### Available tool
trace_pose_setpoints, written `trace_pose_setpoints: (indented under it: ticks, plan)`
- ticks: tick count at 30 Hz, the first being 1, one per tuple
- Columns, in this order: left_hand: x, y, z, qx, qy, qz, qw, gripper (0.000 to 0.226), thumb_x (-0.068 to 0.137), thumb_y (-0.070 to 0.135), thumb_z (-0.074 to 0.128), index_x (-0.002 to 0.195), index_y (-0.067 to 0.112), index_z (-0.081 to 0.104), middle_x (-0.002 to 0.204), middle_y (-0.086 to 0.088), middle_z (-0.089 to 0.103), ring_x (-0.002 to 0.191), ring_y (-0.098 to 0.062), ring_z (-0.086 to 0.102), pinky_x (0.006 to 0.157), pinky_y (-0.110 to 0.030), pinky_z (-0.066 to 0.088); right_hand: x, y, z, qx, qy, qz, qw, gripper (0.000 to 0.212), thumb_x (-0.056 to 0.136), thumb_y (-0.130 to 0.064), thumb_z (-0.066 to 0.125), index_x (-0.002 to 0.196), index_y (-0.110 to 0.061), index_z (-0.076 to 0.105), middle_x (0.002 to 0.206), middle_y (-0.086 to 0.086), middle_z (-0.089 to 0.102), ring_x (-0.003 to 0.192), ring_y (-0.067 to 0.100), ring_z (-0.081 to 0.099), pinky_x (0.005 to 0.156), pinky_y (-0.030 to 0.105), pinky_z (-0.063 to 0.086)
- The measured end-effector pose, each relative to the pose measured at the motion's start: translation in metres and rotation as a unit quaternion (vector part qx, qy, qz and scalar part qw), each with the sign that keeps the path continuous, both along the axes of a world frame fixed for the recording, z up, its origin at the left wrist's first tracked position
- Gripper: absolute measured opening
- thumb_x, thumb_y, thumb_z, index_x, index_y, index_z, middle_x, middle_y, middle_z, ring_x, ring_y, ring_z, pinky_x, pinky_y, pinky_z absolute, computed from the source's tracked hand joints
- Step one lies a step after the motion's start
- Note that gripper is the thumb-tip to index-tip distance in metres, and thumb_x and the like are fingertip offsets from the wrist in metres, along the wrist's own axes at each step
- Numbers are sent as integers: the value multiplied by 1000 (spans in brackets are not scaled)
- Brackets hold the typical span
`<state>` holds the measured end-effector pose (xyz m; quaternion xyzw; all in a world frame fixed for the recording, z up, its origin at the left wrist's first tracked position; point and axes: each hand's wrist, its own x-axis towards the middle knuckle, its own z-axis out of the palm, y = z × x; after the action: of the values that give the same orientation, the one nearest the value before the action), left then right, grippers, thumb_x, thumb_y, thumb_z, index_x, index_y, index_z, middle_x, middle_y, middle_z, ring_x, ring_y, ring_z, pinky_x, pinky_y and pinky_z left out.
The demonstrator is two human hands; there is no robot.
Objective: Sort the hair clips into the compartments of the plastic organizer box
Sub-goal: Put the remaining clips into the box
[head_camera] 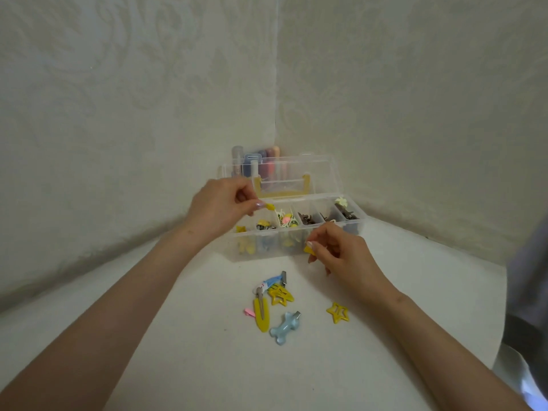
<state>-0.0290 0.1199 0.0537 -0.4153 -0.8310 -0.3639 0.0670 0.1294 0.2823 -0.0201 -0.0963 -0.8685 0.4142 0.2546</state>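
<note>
- Table (pixel 385 336) — white, matte, set into a wallpapered corner.
- Plastic organizer box (pixel 350 223): one, clear, lid tipped up. Long axis runs left–right just beyond both sets of fingertips. One row of compartments; exact count cannot be told. Yellow clips fill the left cells, brown ones the right.
- Left hand (pixel 219 209): thumb and forefinger pinch a small yellow clip (pixel 269 206), the other fingers curled. The clip's long axis points right and slightly down from the fingertips, over the left compartments.
- Right hand (pixel 341 253): fingertips pinch a second yellow clip (pixel 308 249) against the box's front wall; its shape is mostly hidden.
- Loose clips lie on the table, nearer than the right fingertips and to their left:
  - Long yellow snap clip (pixel 262 317), one, glossy, axis near–far, rounded end nearest.
  - Pale blue bone-shaped clip (pixel 284 327), one, axis diagonal.
  - Blue clip (pixel 275 280), one, metal end pointing right.
  - Yellow star clips, two: cut-out outlines (pixel 280 296) (pixel 338 312).
  - Pink clip (pixel 249 312), one, tiny.
</note>
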Motion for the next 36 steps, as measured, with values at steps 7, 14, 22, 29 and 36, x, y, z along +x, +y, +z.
trace_pose_setpoints:
  ticks: [7,14,22,29,36]
  plan:
    - [-21,-12,1,-55,52,78,994,8,85,20,60,79,24,64,71,9,61,76,-14,52,66,-27,35,0,0,0,31,-3,0,1000,10,87,-20,60,85,-30,58,73,-10,62,62,26,53,63,47,52]
    - [-14,-2,-7,-33,44,54,997,3,82,23,65,80,23,67,67,17,56,74,-12,50,66,-26,35,0,1,-1,51,-18,-8,999,14,84,-16,62,84,-28,58,75,-12,59,59,16,48,62,38,50]
    - [-15,21,-3,-94,30,15,995,15,90,24,55,98,20,67,82,7,65,91,-16,60,76,-30,44,0,-1,-1,55,-40,-14,998,13,83,-16,63,83,-28,59,74,-11,59,57,6,43,58,23,41]
    - [4,21,-1,-67,68,-19,995,17,90,26,55,104,21,63,83,10,57,76,-9,51,73,-29,42,1,-9,14,-154,-15,39,987,11,84,-3,64,88,-12,67,70,1,67,48,3,50,47,15,41]
    - [42,13,-17,-60,-24,-216,974,13,82,24,67,94,22,67,85,6,65,78,-9,56,73,-26,45,4,-9,18,-243,-8,64,968,10,84,-6,63,83,-11,72,65,3,68,46,12,48,45,19,36]
